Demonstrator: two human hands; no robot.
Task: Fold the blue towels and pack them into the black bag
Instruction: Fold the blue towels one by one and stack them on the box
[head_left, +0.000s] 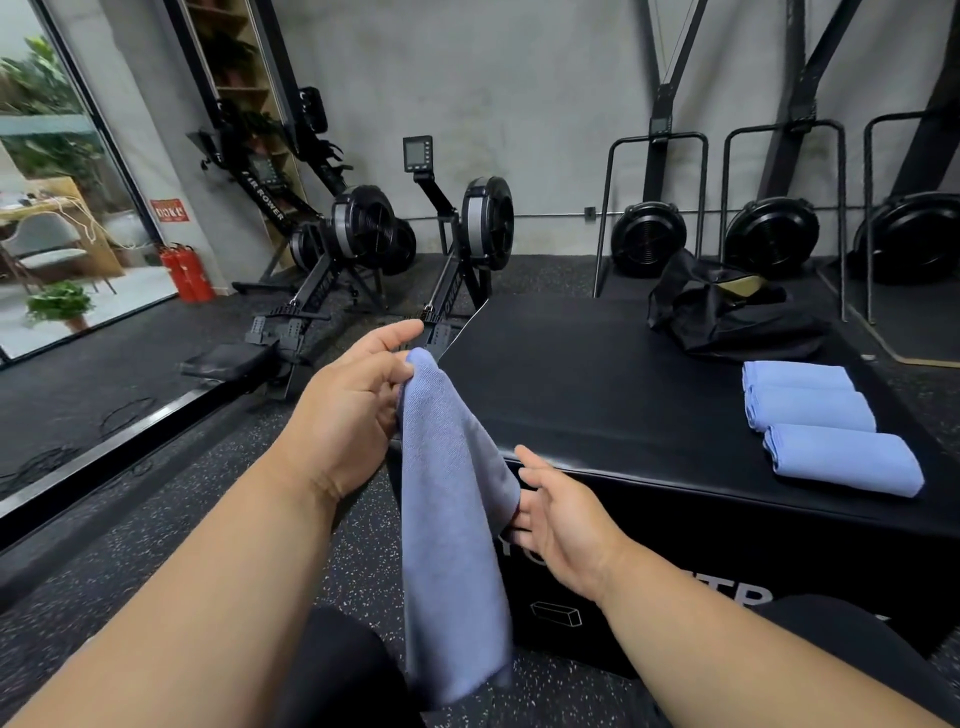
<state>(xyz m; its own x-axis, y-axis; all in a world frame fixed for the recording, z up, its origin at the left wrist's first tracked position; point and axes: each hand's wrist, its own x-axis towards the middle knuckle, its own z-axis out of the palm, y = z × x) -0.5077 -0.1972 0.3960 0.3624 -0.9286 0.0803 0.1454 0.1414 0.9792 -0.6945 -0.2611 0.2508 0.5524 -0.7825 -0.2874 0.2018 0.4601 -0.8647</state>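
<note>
Your left hand (353, 410) is raised, its fingers (395, 332) and thumb pinching the top end of a blue towel (452, 519). The towel hangs straight down from that pinch, doubled lengthwise, its lower end dangling between your knees above the speckled floor (171, 525).

Your right hand (558, 525) sits lower, palm turned inward, fingers (524, 512) loosely spread and released. Their tips touch the hanging towel's right edge about halfway down; nothing is gripped there.

Right of your right fingers, the black padded box serving as worktop (597, 395) stands just beyond the towel. Well off to the right of both hands, three folded blue towels (826, 421) lie side by side in a row on the worktop near its right edge, each touching its neighbour.

Beyond that row, at the far right corner of the worktop, the black bag (727, 317) lies slumped with its mouth open, a tan lining showing inside.

Past your left fingers, rowing machines (363, 249) stand against the grey wall, red fire extinguishers (187, 273) by the glass door
</note>
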